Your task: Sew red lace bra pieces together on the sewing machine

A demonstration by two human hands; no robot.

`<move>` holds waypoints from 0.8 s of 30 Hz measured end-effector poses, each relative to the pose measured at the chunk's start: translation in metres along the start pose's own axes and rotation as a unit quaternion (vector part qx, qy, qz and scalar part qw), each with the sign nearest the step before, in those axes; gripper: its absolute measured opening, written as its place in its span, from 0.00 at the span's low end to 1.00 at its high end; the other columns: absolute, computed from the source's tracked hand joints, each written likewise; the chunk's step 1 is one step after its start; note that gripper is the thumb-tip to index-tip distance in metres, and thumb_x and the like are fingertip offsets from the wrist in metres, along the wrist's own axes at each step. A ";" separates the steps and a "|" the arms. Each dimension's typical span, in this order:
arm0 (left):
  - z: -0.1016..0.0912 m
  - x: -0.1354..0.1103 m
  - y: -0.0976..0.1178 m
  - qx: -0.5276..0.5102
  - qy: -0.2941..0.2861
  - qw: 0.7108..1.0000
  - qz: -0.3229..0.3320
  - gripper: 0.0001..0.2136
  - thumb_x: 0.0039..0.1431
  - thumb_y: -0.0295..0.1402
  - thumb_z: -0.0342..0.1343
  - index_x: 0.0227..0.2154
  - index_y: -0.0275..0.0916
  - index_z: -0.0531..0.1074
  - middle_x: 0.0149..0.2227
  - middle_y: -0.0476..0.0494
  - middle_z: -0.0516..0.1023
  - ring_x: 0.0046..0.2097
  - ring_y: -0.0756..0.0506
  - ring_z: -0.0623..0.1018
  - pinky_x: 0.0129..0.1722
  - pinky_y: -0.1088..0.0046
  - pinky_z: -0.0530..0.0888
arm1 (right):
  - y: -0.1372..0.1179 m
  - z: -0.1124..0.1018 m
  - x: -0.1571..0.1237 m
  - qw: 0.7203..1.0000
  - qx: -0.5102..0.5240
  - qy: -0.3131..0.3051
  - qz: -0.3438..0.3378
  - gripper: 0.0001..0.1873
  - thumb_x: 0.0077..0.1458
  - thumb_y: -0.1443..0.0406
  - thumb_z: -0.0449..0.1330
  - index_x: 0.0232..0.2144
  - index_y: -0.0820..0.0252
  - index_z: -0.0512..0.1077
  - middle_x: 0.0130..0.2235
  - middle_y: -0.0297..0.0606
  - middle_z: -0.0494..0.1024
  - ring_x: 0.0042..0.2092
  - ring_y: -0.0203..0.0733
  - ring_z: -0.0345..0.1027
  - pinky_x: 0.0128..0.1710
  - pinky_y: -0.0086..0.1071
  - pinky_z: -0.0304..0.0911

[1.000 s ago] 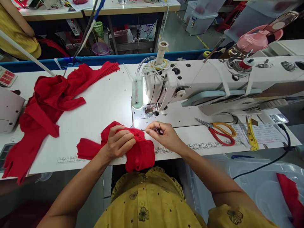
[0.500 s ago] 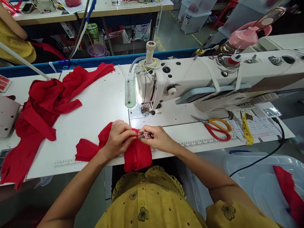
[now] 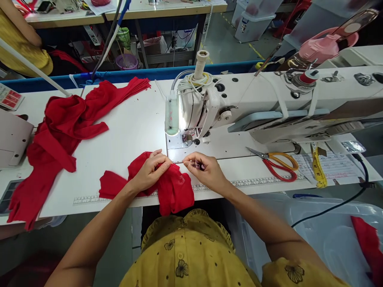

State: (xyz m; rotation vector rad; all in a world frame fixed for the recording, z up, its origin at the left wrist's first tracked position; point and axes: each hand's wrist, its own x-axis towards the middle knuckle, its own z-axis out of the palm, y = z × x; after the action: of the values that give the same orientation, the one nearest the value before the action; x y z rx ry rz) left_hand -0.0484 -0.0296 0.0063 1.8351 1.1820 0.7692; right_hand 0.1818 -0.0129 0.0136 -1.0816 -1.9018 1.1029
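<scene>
My left hand [image 3: 152,170] is closed on a piece of red fabric [image 3: 176,191], thumb and fingers pinching its upper edge. The fabric lies across the table's front edge and hangs a little over it. To the right, apart from the fabric, is my right hand [image 3: 205,169], with thumb and forefinger tips pressed together. Thread snips [image 3: 200,165] are tucked in its curled fingers, mostly hidden. Whatever the fingertips pinch is too small to make out. Just beyond both hands stands a white sewing machine [image 3: 194,107], its needle area lit.
A heap of red fabric [image 3: 64,131] covers the table's left side. Scissors [image 3: 273,161] with red and orange handles lie at right, near a yellow tape measure [image 3: 318,167] and a written paper [image 3: 338,167]. Below stands a clear plastic bin [image 3: 323,211]. Another person's arm [image 3: 22,24] shows at far left.
My right hand has moved away from the fabric to the right, and the snips have shifted from the fingertips back into the palm. My left hand still holds the fabric. The view has shifted slightly.
</scene>
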 end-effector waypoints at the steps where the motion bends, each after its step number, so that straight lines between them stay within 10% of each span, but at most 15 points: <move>1: 0.000 0.000 0.000 0.001 0.000 1.000 0.000 0.16 0.71 0.40 0.45 0.27 0.41 0.65 0.28 0.54 0.69 0.34 0.51 0.71 0.69 0.59 0.53 | -0.001 0.002 -0.003 0.999 -0.027 0.006 -0.045 0.07 0.62 0.60 0.60 0.37 0.57 0.75 0.26 0.29 0.73 0.26 0.32 0.60 0.28 0.28 0.56; 9: -0.001 -0.001 0.000 0.019 -0.018 1.000 0.011 0.13 0.70 0.40 0.47 0.33 0.41 0.71 0.33 0.53 0.77 0.38 0.49 0.75 0.70 0.56 0.52 | 0.001 0.029 -0.010 0.931 -0.291 0.030 -0.220 0.09 0.64 0.69 0.53 0.39 0.59 0.74 0.32 0.37 0.81 0.32 0.38 0.72 0.34 0.31 0.60; 17: -0.004 -0.001 -0.001 0.007 -0.045 0.999 0.015 0.06 0.65 0.36 0.51 0.36 0.42 0.72 0.37 0.52 0.80 0.40 0.48 0.77 0.72 0.48 0.49 | -0.010 0.009 0.004 0.994 0.036 -0.066 0.082 0.07 0.57 0.62 0.58 0.28 0.57 0.67 0.25 0.28 0.66 0.26 0.32 0.54 0.27 0.28 0.53; 24: -0.005 -0.001 0.001 0.014 -0.039 0.999 0.002 0.05 0.63 0.35 0.51 0.33 0.42 0.70 0.36 0.52 0.79 0.39 0.48 0.77 0.71 0.46 0.50 | -0.014 -0.005 0.004 0.986 0.115 -0.006 0.120 0.12 0.56 0.57 0.58 0.26 0.56 0.64 0.24 0.27 0.59 0.26 0.33 0.50 0.26 0.30 0.48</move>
State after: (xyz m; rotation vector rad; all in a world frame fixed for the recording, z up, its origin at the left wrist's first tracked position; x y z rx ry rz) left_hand -0.0523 -0.0289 0.0094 1.8733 1.1458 0.6801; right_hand 0.1800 -0.0119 0.0286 -1.1936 -1.6338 1.4279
